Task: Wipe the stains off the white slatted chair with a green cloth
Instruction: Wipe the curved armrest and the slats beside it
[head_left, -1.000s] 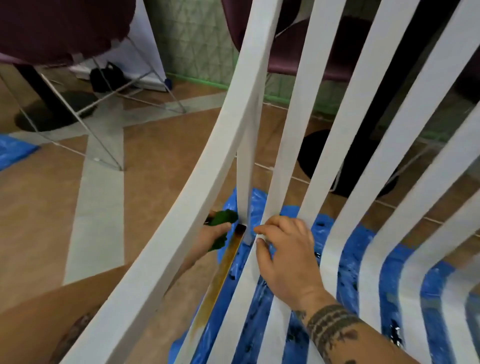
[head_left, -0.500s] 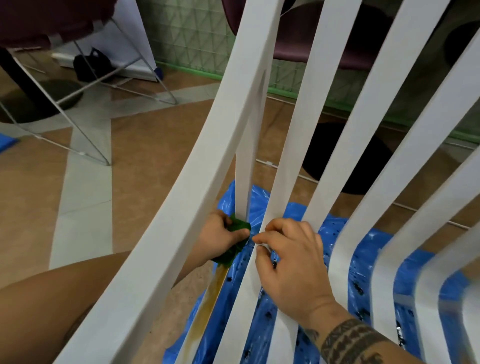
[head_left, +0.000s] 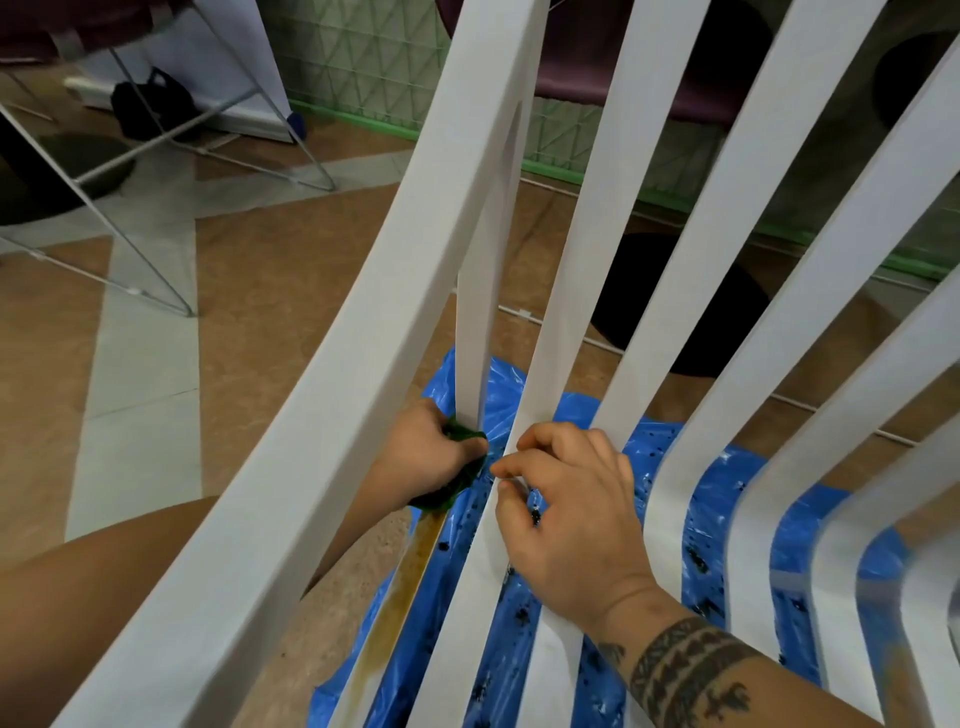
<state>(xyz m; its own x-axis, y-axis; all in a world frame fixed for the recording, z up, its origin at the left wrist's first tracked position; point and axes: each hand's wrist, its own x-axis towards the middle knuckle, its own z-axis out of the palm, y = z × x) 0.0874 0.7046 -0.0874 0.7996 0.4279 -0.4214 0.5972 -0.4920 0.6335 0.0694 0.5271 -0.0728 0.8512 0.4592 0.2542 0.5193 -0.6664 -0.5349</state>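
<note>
head view: i see the left hand just below centre, toward six o'clock, gripping the green cloth at the foot of a post of the white chair, above a brown-stained rail. at its three o'clock, the right hand curls round a slat. a blue sheet lies beneath.

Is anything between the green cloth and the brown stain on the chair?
Nothing visible. The left hand holds the green cloth at the upper end of the brown stain; the rail below lies bare.
</note>
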